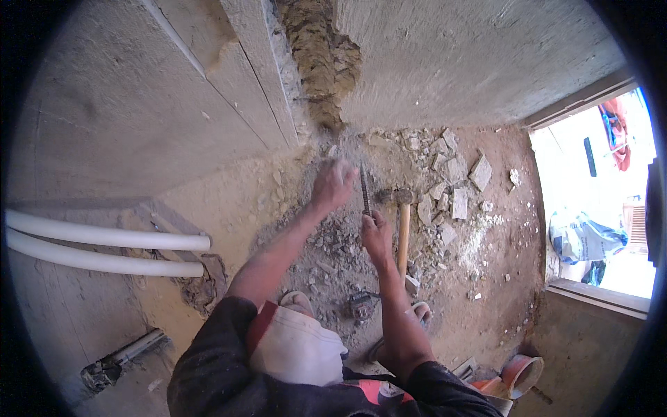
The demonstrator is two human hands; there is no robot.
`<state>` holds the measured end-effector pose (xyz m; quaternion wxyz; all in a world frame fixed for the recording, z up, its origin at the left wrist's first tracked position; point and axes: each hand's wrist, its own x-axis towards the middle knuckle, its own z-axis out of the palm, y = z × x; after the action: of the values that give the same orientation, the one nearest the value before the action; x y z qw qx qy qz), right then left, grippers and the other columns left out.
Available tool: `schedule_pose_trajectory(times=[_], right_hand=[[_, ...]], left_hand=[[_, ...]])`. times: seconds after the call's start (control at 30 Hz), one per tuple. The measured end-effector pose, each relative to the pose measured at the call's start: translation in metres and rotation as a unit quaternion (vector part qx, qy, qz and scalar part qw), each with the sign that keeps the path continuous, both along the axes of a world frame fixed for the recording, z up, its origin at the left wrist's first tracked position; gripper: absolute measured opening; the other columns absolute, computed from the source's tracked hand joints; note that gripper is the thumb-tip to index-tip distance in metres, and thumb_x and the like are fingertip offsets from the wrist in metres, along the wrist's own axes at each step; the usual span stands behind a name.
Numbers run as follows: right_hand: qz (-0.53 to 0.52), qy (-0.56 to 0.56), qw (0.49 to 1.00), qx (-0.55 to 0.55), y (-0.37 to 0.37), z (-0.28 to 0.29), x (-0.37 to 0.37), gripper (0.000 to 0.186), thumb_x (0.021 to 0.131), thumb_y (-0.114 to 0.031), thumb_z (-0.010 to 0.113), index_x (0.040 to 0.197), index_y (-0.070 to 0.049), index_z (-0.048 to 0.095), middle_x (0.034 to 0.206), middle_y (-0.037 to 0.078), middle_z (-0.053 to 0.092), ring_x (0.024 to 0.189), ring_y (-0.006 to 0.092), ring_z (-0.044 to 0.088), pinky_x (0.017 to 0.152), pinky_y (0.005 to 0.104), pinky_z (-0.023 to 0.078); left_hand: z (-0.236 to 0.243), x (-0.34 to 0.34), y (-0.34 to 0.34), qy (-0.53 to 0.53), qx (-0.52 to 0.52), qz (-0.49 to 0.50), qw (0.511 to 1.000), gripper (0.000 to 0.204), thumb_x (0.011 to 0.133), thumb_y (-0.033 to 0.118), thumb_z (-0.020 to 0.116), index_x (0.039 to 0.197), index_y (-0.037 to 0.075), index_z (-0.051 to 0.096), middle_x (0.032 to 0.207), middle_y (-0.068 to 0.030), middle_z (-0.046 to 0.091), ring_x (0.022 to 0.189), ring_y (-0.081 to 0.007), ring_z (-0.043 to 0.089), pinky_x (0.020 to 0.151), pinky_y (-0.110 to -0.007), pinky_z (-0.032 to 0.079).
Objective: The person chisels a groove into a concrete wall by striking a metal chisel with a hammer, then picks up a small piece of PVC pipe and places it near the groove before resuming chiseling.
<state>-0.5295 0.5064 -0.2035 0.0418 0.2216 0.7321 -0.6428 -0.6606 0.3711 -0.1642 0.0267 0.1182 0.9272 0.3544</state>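
Observation:
My right hand (377, 236) grips a dark ribbed steel bar (365, 191), which points up toward the foot of a rough broken channel (316, 62) in the wall. My left hand (333, 184) is left of the bar's upper part, blurred and dusty, so its fingers and anything in them are unclear. A sledge-type hammer with a wooden handle (403, 243) lies just right of my right hand, its dark head (394, 197) uppermost. Grey rubble (333, 247) and pale broken slabs (460, 203) cover the ground around both hands. A small dark boxy object (361, 306) sits below, near my sandalled feet.
Two white pipes (139, 240) jut in from the left above a recessed wall section. At right is a bright opening with a white sack (587, 238) and red material (615, 132). An orange-rimmed bucket (522, 375) and tools lie at lower right.

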Motion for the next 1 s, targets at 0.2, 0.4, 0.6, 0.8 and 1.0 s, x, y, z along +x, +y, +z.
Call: schedule_pose_trajectory(times=[0.2,0.4,0.6,0.8,1.0], right_hand=[[0.066,-0.121,0.984,0.113,0.025,0.008,0.014,0.031,0.087,-0.025,0.054,0.102,0.001,0.063,0.078,0.015,0.063,0.076,0.0272,0.061,0.071,0.0378,0.045],[0.032,-0.02,0.981,0.188,0.041,-0.025,0.022,0.02,0.088,-0.021,0.054,0.085,-0.002,0.061,0.066,0.004,0.053,0.063,0.0176,0.051,0.059,0.0321,0.04],[0.016,-0.071,0.997,0.037,0.035,-0.001,0.025,0.016,0.088,-0.016,0.054,0.076,-0.007,0.058,0.06,-0.004,0.045,0.051,0.0077,0.041,0.046,0.0247,0.034],[0.062,-0.08,0.992,0.082,0.058,-0.021,0.024,0.016,0.086,-0.016,0.057,0.091,-0.001,0.06,0.068,0.002,0.052,0.059,0.013,0.045,0.055,0.0289,0.039],[0.135,-0.115,0.979,0.098,0.067,-0.015,0.013,0.031,0.085,-0.018,0.06,0.107,0.004,0.061,0.093,0.013,0.065,0.08,0.0222,0.057,0.073,0.035,0.046]], left_hand=[[-0.062,-0.039,-0.031,0.164,-0.268,-0.041,0.948,0.062,0.087,0.036,0.053,0.132,-0.004,0.04,0.146,-0.0226,0.027,0.132,-0.0376,0.032,0.105,-0.049,0.032],[-0.058,-0.019,-0.018,-0.199,-0.036,-0.129,0.971,0.048,0.082,0.034,0.057,0.117,0.001,0.058,0.138,-0.0226,0.041,0.132,-0.039,0.033,0.1,-0.05,0.039],[-0.048,-0.028,-0.021,0.083,-0.189,0.015,0.978,0.062,0.087,0.04,0.052,0.137,0.005,0.041,0.145,-0.0238,0.03,0.136,-0.0431,0.023,0.112,-0.05,0.019],[-0.075,-0.016,-0.036,0.06,-0.242,-0.01,0.968,0.065,0.09,0.042,0.045,0.141,0.002,0.034,0.147,-0.0242,0.026,0.138,-0.0427,0.018,0.113,-0.05,0.014],[-0.023,-0.018,-0.044,-0.212,0.044,0.041,0.975,0.058,0.086,0.036,0.054,0.129,-0.002,0.046,0.135,-0.0264,0.043,0.126,-0.0415,0.041,0.102,-0.049,0.037]])
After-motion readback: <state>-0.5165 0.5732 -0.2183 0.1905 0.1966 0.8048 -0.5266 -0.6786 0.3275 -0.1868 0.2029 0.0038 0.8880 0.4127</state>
